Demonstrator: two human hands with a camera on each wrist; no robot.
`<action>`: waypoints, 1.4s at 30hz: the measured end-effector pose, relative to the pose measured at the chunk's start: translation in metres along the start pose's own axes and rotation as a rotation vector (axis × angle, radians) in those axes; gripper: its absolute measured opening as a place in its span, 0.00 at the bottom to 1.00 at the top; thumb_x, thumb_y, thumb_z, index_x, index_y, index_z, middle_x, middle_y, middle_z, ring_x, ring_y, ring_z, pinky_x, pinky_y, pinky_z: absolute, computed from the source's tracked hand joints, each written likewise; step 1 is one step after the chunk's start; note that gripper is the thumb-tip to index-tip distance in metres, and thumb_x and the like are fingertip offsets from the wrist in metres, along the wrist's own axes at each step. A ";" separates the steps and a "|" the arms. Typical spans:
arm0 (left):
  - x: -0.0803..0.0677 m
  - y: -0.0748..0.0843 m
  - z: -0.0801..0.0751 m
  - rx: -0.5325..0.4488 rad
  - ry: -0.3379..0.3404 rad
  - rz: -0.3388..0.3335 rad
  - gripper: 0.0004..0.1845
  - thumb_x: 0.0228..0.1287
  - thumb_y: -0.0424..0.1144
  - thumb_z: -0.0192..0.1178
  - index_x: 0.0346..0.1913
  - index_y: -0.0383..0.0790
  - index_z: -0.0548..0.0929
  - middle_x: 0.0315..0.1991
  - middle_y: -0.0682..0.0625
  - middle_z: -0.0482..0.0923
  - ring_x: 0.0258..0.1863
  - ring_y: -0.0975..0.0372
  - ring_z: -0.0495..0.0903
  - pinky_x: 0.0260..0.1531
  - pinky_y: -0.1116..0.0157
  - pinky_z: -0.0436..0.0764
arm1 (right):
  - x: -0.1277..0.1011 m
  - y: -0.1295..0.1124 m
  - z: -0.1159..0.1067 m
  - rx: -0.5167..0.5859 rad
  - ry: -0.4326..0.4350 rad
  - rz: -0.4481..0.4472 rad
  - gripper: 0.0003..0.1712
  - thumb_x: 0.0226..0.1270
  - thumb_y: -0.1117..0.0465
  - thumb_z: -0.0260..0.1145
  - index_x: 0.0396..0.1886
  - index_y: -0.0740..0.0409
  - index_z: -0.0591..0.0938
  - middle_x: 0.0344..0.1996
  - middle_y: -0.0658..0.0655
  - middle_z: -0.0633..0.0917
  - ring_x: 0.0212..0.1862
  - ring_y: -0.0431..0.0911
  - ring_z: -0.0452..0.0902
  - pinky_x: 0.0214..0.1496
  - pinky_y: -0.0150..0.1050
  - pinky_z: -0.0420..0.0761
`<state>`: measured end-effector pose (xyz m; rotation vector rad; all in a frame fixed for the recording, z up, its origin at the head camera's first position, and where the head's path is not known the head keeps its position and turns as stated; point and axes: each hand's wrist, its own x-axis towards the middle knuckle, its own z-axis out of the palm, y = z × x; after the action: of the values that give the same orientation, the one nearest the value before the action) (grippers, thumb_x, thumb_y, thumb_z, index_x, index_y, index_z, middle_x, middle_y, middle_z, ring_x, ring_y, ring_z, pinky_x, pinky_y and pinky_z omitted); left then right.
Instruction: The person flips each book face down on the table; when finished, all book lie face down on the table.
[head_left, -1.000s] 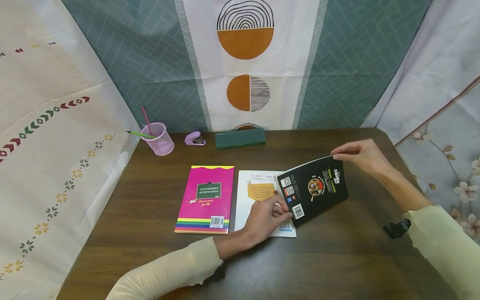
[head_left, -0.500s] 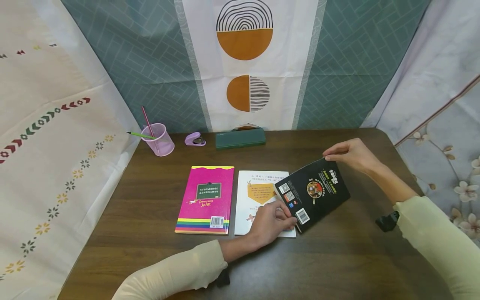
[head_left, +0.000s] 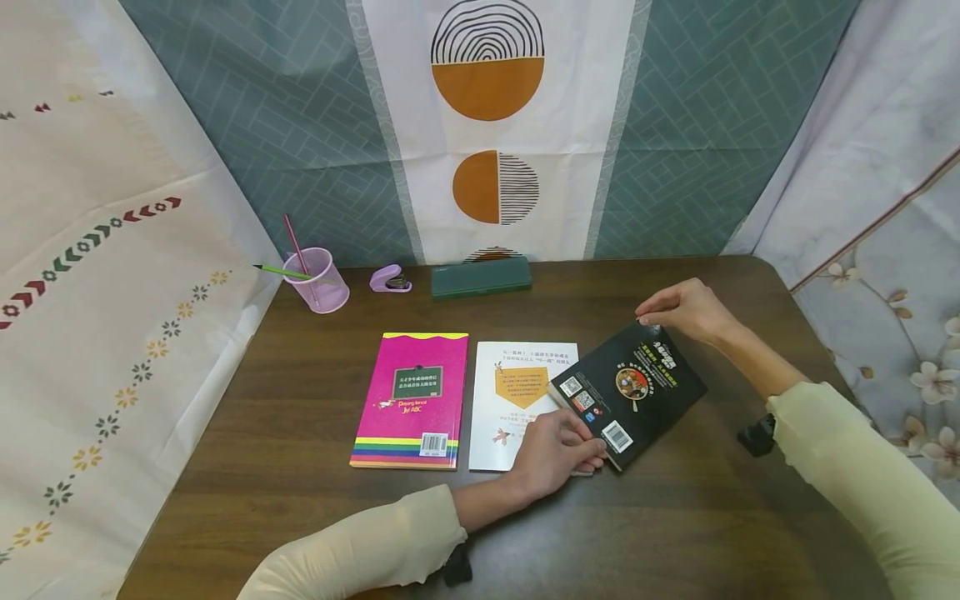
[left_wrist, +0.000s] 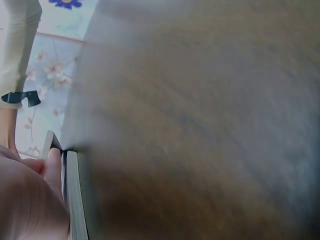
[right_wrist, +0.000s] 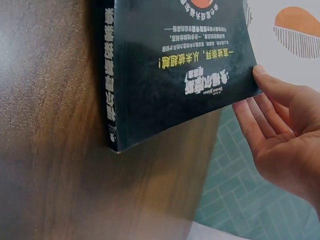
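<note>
A black book with a barcode, QR codes and a round picture is held tilted, turned askew, partly over the white book. My left hand pinches its near left corner, just above the white book. At its far corner my right hand pinches the cover edge between thumb and fingers. The right wrist view shows that hand on the book's corner, with the spine facing the camera. In the left wrist view part of my left hand lies against page edges.
A pink book lies flat left of the white one. Along the back stand a lilac pencil cup with pencils, a purple stapler and a dark green case. Patterned cloths surround the brown table.
The black book has turned clockwise and sunk lower on the right side. My right hand has moved left and my left hand slightly right and nearer, both keeping their grip.
</note>
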<state>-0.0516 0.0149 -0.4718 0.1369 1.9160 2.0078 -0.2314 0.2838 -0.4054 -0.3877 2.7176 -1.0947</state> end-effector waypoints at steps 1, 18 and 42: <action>0.000 0.001 0.001 -0.007 0.001 -0.004 0.07 0.67 0.25 0.71 0.36 0.32 0.81 0.28 0.39 0.89 0.28 0.52 0.92 0.32 0.62 0.90 | 0.001 0.000 0.001 -0.005 0.002 0.006 0.14 0.73 0.59 0.75 0.51 0.65 0.91 0.45 0.61 0.93 0.53 0.53 0.84 0.44 0.27 0.77; 0.005 0.003 0.007 0.024 -0.021 -0.052 0.03 0.71 0.25 0.67 0.43 0.29 0.83 0.31 0.38 0.90 0.30 0.53 0.92 0.32 0.63 0.90 | 0.004 0.010 0.007 -0.034 0.047 0.059 0.16 0.71 0.60 0.76 0.51 0.67 0.90 0.47 0.66 0.91 0.53 0.60 0.84 0.45 0.37 0.79; 0.015 0.057 -0.041 0.720 -0.314 0.086 0.19 0.73 0.37 0.70 0.64 0.36 0.87 0.47 0.52 0.92 0.41 0.71 0.89 0.38 0.76 0.81 | -0.012 0.036 0.003 0.074 -0.148 -0.084 0.50 0.69 0.60 0.77 0.81 0.74 0.61 0.77 0.74 0.65 0.78 0.70 0.61 0.75 0.66 0.65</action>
<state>-0.0894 -0.0198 -0.4215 0.6769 2.3348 1.1549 -0.2254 0.3101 -0.4319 -0.5523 2.5445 -1.1359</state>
